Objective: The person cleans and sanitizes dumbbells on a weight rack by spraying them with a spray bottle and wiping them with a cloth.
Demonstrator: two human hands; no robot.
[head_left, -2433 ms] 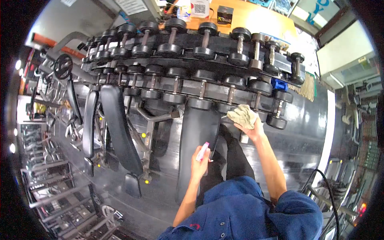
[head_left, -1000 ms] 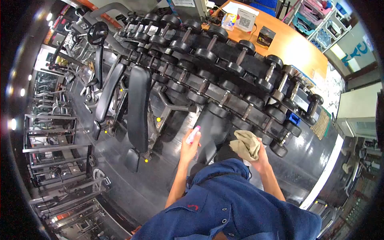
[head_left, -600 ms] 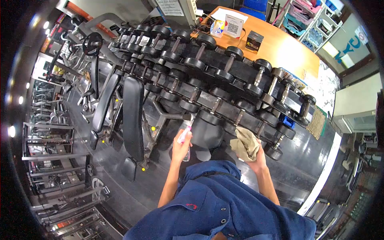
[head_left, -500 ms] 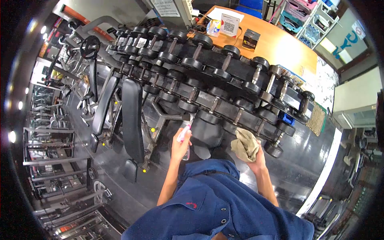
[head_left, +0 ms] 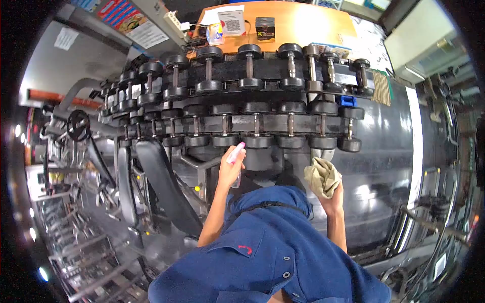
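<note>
My left hand (head_left: 231, 166) is wrapped round a clear spray bottle (head_left: 236, 180) whose pink and white spray head (head_left: 236, 153) points up and forward. A crumpled olive-beige cloth (head_left: 322, 178) is gripped in my right hand (head_left: 333, 200), to the right of my body. Both hands are in front of a two-tier rack (head_left: 177, 124) of black dumbbells. Nearest to my left hand is a lower-row dumbbell (head_left: 226, 124); another lower-row dumbbell (head_left: 323, 122) lies beyond the cloth. Neither hand touches the rack.
Behind the rack stands a wooden desk (head_left: 298, 25) with a QR-code sign (head_left: 232, 23) and a black box (head_left: 265, 30). Padded benches (head_left: 161, 177) are on the left, near other gym machines. A blue object (head_left: 347, 101) sits at the rack's right end.
The view has turned, so the rack now runs level across it. My left hand still has the bottle and my right hand the cloth, which appears slightly further right.
</note>
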